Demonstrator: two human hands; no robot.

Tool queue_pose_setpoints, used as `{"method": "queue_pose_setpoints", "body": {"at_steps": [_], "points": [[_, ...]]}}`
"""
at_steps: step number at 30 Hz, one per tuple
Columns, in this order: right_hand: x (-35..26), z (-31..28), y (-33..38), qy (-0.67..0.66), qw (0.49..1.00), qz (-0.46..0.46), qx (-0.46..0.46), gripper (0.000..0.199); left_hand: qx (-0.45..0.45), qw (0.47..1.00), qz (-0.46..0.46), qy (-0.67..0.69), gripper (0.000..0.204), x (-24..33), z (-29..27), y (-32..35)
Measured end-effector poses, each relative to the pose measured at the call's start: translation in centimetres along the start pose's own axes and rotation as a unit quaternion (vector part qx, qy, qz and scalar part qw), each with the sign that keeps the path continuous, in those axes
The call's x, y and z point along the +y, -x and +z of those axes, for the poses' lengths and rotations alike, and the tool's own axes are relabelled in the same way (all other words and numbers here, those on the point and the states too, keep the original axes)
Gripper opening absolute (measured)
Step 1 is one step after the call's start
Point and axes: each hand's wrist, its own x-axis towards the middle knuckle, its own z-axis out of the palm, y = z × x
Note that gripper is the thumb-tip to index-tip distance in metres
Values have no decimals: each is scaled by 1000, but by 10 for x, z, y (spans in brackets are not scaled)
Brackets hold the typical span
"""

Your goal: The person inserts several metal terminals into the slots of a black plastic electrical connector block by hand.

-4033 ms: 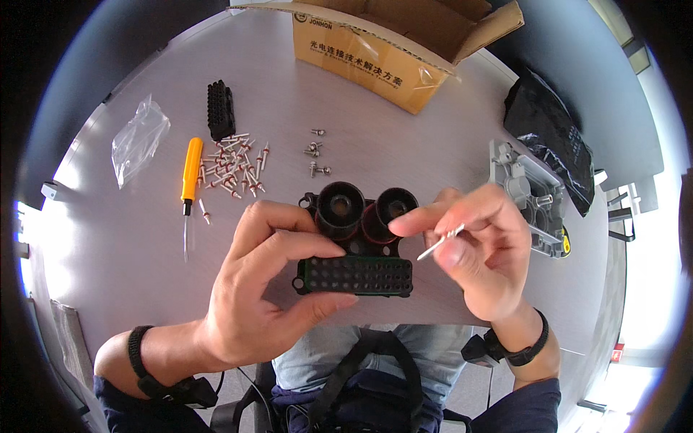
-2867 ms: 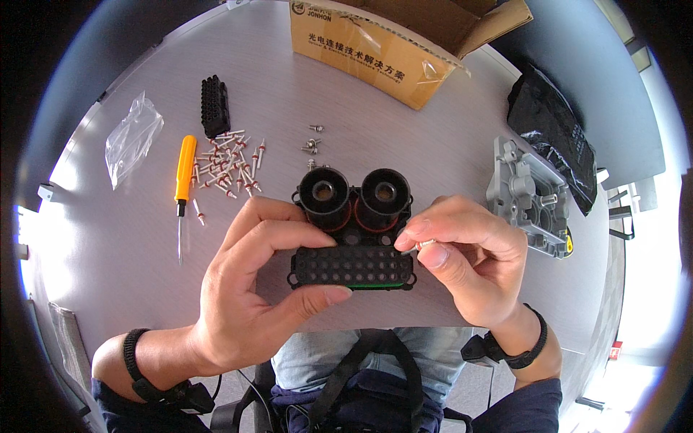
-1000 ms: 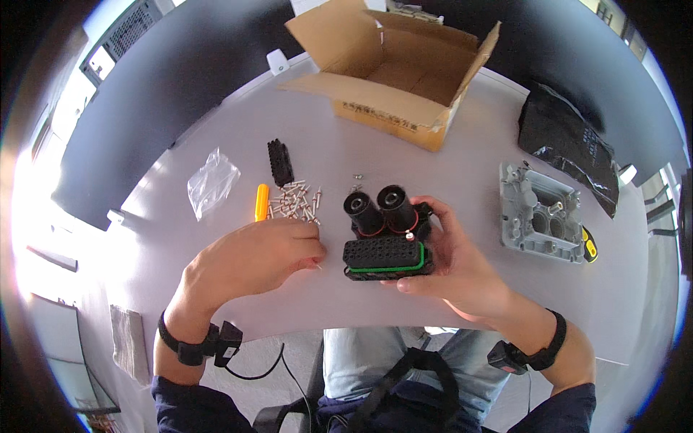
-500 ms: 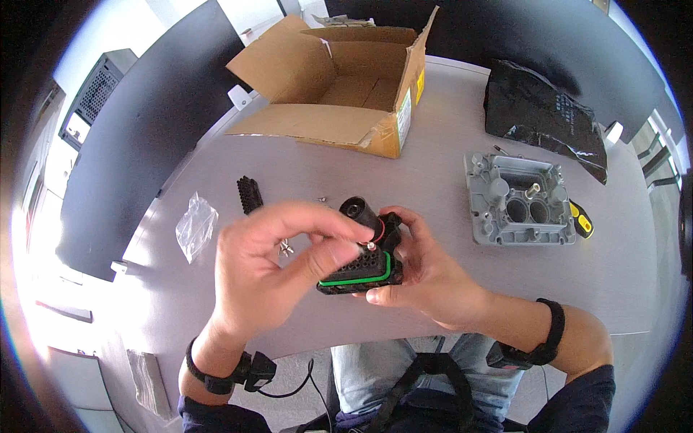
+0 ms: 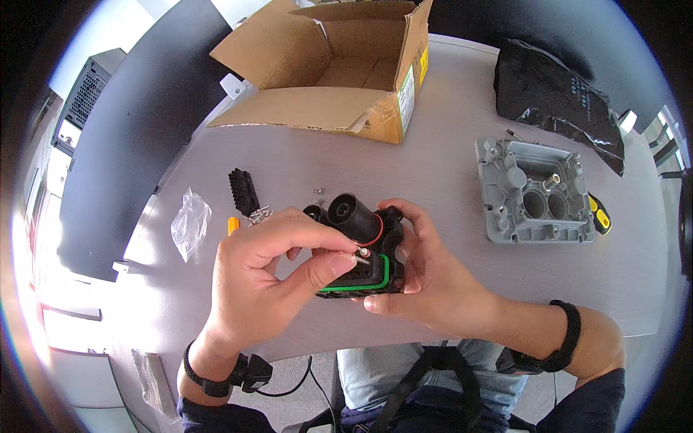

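Observation:
My right hand (image 5: 444, 274) wraps round the right side of a black plastic connector part (image 5: 372, 270), holding it just over the near part of the table. It has a green seal round its edge, and a thick black tube (image 5: 354, 216) with a red ring at its base rises from it. Between thumb and forefinger, my left hand (image 5: 267, 278) pinches a small metal pin (image 5: 362, 260) at the connector's face. Whether the pin's tip sits in a hole, I cannot tell. My left fingers cover part of the connector's left side.
Left of my hands lie a black ridged block (image 5: 243, 191), several small metal pins (image 5: 260, 214), an orange handle (image 5: 233, 226) and a clear plastic bag (image 5: 190, 224). An open cardboard box (image 5: 310, 107) stands at the back. To the right are a grey metal housing (image 5: 502, 191), a yellow-and-black tool (image 5: 600, 215) and a black bag (image 5: 556, 101).
The connector has tilted, showing more of the tube's open end. My left fingertips have shifted slightly left and down, showing more of the pin. The whole view has shifted a little.

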Motion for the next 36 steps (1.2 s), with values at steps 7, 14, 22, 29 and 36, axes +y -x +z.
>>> {"method": "queue_pose_setpoints", "body": {"at_steps": [7,14,22,29,36], "points": [[-5,2,2,41,999,23,5,93,-40,999,12,-3,15,4,-4,-1],[-4,4,2,-12,1000,-7,0,88,57,956,71,-278,11,17,-41,-5],[-6,5,2,9,1000,10,4,92,-237,865,-168,-408,19,-21,-72,1],[-8,5,2,12,1000,24,8,93,-185,862,-120,-456,16,-30,-71,-1],[-6,4,2,25,1000,13,9,91,-185,854,-141,-465,10,-28,-66,-3]]}}
